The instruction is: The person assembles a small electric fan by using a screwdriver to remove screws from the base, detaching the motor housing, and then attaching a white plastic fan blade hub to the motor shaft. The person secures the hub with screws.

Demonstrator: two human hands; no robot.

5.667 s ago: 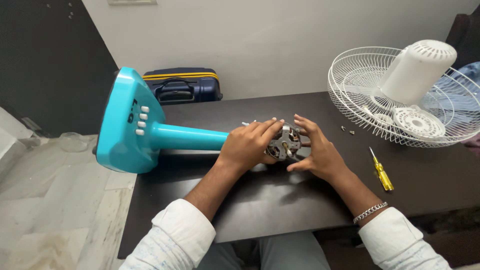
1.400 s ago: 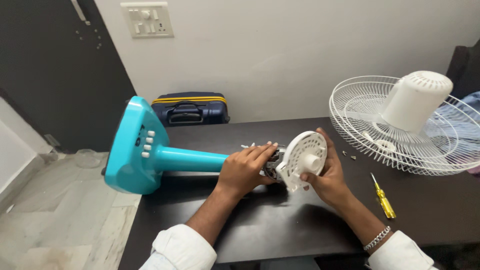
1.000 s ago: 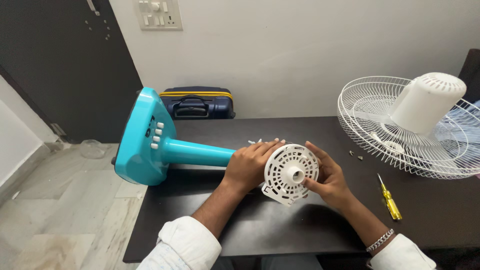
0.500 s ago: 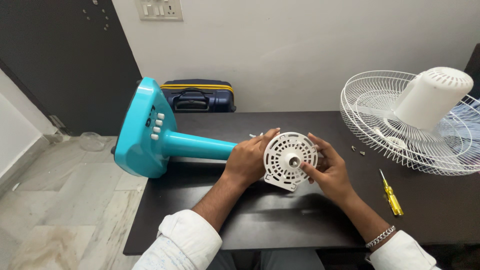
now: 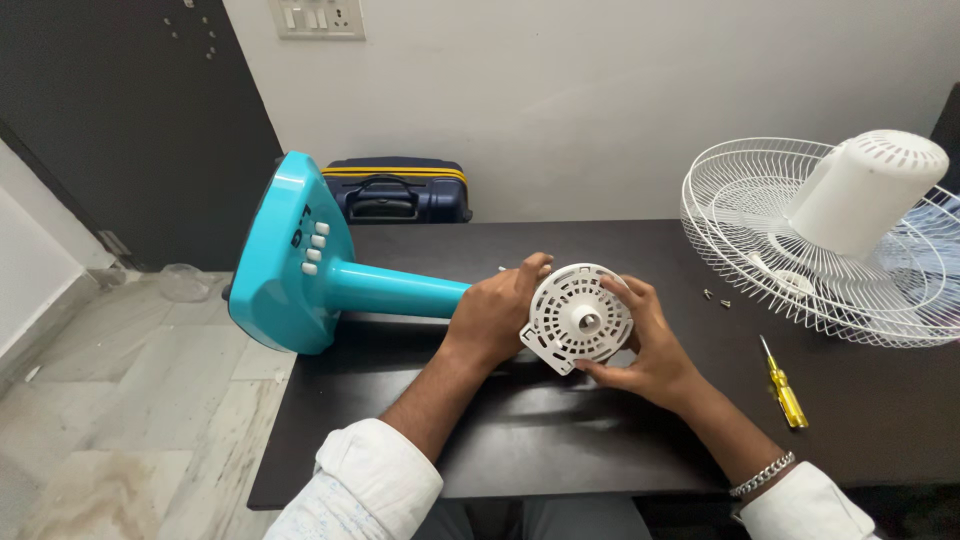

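— Item one?

— White slotted round cover, plastic, hub at its middle. I log it at the head end of the teal fan stand, face turned up toward the camera, over the middle of the dark table. Whatever sits behind the cover is hidden from me.

— Hands?

— Left hand: fingers curled and closed against the cover's left rim, where the stand's neck meets it. Right hand: fingers wrapped round the right and lower rim, thumb under the edge. Both are grasping the cover. A metal bracelet on the right wrist, white sleeves on both arms.

— The stand itself?

— Lying on its side, base overhanging the table's left edge, a row of white buttons on the base.

— Containers?

— One, of a sort: the white wire fan guard, lying dished like a bowl at the table's right. Contents — a white vented motor housing, tilted, resting inside it.

— Loose items?

— Small screws just beside the guard; a yellow-handled screwdriver nearer me. Off the table, a dark blue suitcase against the wall.
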